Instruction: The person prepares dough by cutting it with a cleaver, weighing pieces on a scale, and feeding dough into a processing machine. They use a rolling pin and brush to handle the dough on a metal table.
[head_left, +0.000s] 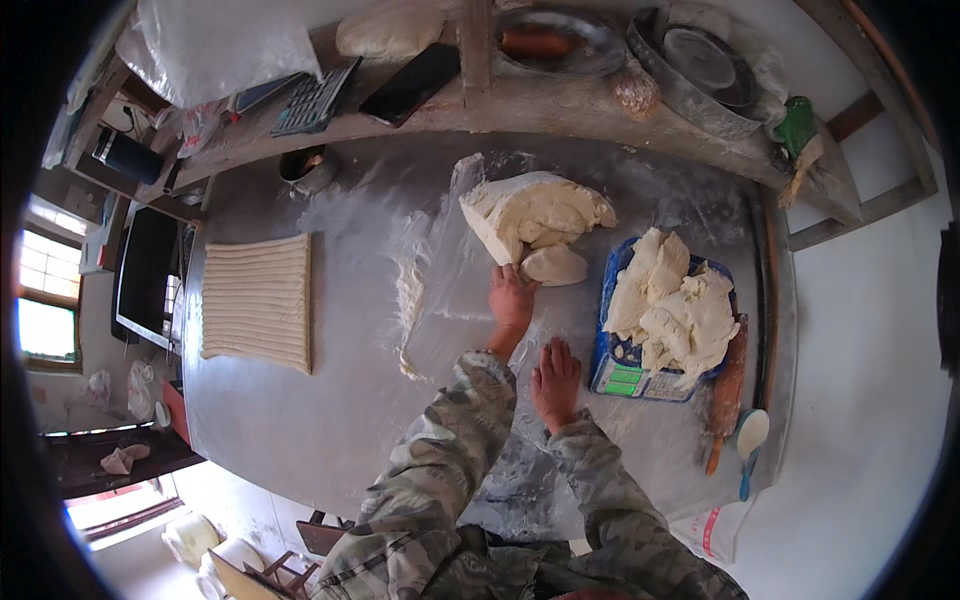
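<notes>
A large pale lump of dough (525,205) lies on the floury metal table, with a smaller rounded piece (555,266) against its near edge. My left hand (511,302) reaches to that near edge, its fingers curled on the dough beside the smaller piece. Flat on the table, nearer to me, rests my right hand (557,382), fingers apart and holding nothing. Right of both hands stands a blue digital scale (625,380) with a green display, and a rough heap of dough (675,310) covers most of its top.
Side-by-side dough strips (257,303) lie at the left of the table (330,420). A flour streak (410,290) runs down the middle. A rolling pin (728,385) and a blue-handled scoop (751,435) sit at the right. Above the far edge, a shelf (560,115) holds a phone, keyboard and pans.
</notes>
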